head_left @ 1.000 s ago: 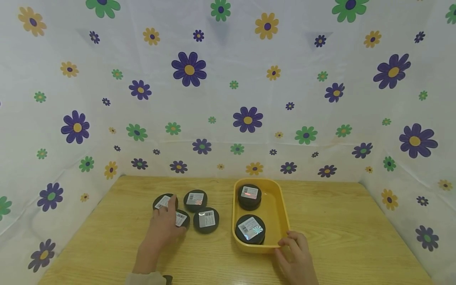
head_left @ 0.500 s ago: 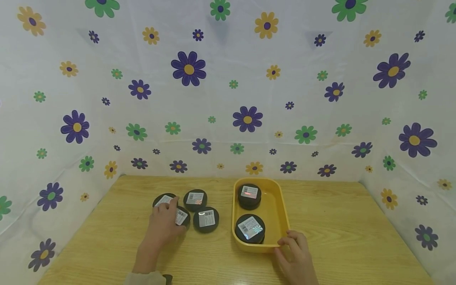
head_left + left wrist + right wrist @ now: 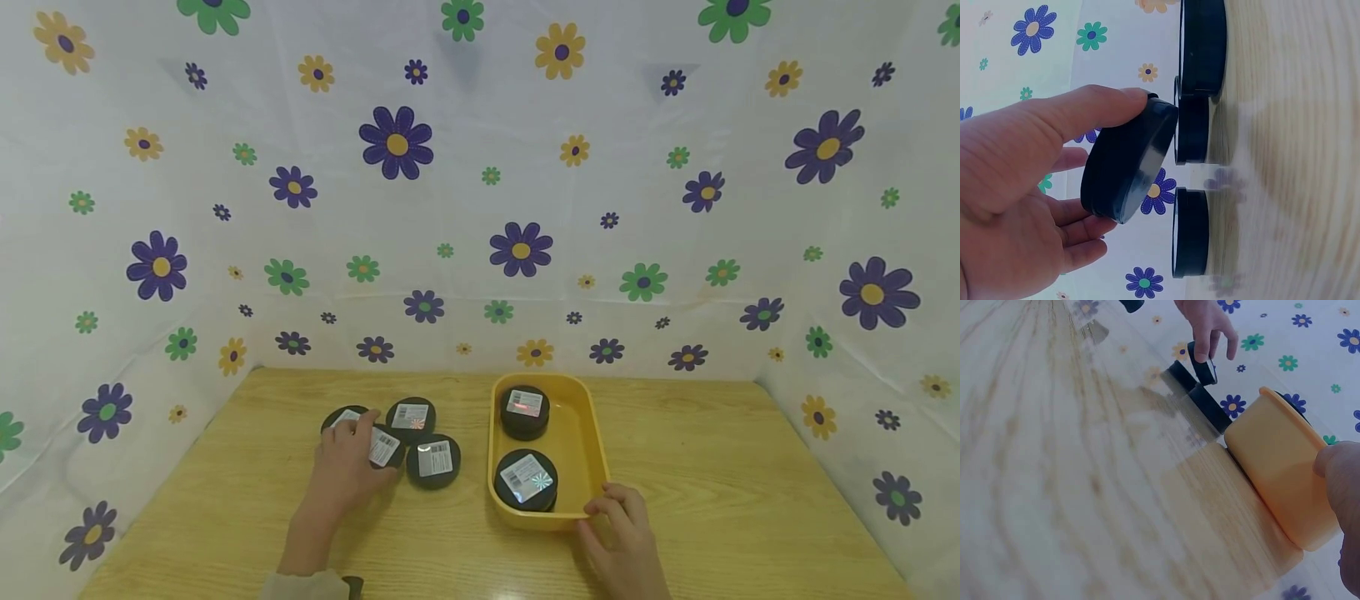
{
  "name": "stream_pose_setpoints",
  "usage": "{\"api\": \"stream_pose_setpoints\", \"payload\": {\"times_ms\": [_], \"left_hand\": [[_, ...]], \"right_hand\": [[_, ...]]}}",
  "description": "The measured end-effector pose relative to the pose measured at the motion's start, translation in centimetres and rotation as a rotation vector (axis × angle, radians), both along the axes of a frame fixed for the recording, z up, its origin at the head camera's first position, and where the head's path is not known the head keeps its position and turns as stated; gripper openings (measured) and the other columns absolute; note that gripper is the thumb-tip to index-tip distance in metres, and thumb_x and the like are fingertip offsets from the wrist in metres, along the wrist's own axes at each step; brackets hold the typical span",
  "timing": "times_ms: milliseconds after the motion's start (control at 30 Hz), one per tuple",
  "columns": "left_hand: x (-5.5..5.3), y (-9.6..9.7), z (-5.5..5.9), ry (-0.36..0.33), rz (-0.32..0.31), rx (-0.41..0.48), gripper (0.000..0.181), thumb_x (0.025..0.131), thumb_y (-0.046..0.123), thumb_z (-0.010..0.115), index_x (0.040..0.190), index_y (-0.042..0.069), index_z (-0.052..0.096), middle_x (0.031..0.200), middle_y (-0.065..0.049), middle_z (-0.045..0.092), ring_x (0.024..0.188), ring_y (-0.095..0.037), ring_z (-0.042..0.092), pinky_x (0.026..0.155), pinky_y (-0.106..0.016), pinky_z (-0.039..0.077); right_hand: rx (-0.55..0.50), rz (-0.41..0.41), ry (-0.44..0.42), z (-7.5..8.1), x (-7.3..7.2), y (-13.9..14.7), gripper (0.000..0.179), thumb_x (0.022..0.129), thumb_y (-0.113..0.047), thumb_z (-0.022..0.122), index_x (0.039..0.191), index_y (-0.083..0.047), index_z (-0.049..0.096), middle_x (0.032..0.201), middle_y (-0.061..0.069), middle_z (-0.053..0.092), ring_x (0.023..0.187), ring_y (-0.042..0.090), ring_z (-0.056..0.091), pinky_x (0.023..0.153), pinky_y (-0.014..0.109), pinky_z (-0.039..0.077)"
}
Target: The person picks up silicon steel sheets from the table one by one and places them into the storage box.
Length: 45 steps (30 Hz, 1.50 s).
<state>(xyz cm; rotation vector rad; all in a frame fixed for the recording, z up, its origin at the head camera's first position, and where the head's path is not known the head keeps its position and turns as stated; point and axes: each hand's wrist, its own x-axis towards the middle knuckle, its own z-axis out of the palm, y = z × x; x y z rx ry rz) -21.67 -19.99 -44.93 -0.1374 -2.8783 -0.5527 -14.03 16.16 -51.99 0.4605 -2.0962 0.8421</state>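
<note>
My left hand pinches a flat round black container with a white barcode label, thumb on one side and fingers on the other. In the left wrist view this container is tilted and raised off the table. Three similar black containers lie close by: one at the back, one to the right and one partly hidden behind the left hand. My right hand holds the near right corner of a yellow tray, thumb outside and fingers at the rim.
Inside the tray, along its left side, sit labelled black containers, a far one and a near one, both seemingly stacked on others. A wooden table carries everything. White flowered cloth rises behind and at both sides.
My left hand has lifted and tilted the pinched container, shifting it slightly right and away from me. The right hand and the tray stay where they were.
</note>
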Motion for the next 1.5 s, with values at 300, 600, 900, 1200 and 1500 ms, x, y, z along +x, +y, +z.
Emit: {"api": "stream_pose_setpoints", "payload": {"times_ms": [300,600,900,1200,1500], "left_hand": [[-0.2,0.3,0.1,0.053,-0.030,0.005,0.086,0.073,0.031,0.084,0.142,0.002,0.041,0.125,-0.033,0.048,0.118,-0.052,0.043,0.097,-0.064,0.038],[-0.6,1.2,-0.2,0.123,-0.060,-0.019,0.083,0.071,0.031,0.085,0.137,0.001,0.046,0.121,-0.033,0.054,0.113,-0.052,0.050,0.094,-0.062,0.042],[-0.6,2.0,-0.3,0.118,-0.087,0.031,0.085,0.074,0.030,0.086,0.141,0.001,0.043,0.126,-0.031,0.051,0.116,-0.050,0.047,0.100,-0.062,0.038],[-2.1,4.1,0.3,0.124,-0.152,0.137,0.082,0.076,0.028,0.085,0.142,0.006,0.042,0.131,-0.026,0.049,0.122,-0.046,0.044,0.102,-0.061,0.036],[-4.8,7.4,0.2,0.125,-0.184,0.270,0.077,0.079,0.032,0.082,0.140,0.003,0.044,0.134,-0.019,0.050,0.124,-0.038,0.043,0.106,-0.055,0.035]], "right_hand": [[-0.002,0.002,-0.001,0.1,0.0,0.0,0.044,0.055,0.014,0.088,0.084,-0.008,0.062,0.101,0.016,0.056,0.104,0.026,0.055,0.102,0.004,0.027],[0.000,-0.006,0.007,-0.1,0.1,0.3,0.044,0.055,0.013,0.087,0.084,-0.009,0.063,0.101,0.015,0.056,0.104,0.025,0.055,0.102,0.005,0.028],[-0.010,0.011,-0.029,0.2,0.2,0.3,0.043,0.057,0.013,0.086,0.086,-0.009,0.063,0.102,0.015,0.056,0.106,0.025,0.055,0.102,0.004,0.027],[-0.016,0.017,-0.038,0.4,0.2,0.4,0.043,0.057,0.016,0.085,0.085,-0.007,0.062,0.101,0.018,0.055,0.106,0.027,0.055,0.103,0.004,0.027],[-0.016,0.025,-0.047,0.1,0.1,0.4,0.043,0.058,0.015,0.086,0.086,-0.007,0.062,0.102,0.017,0.055,0.105,0.028,0.057,0.102,0.004,0.028]]}}
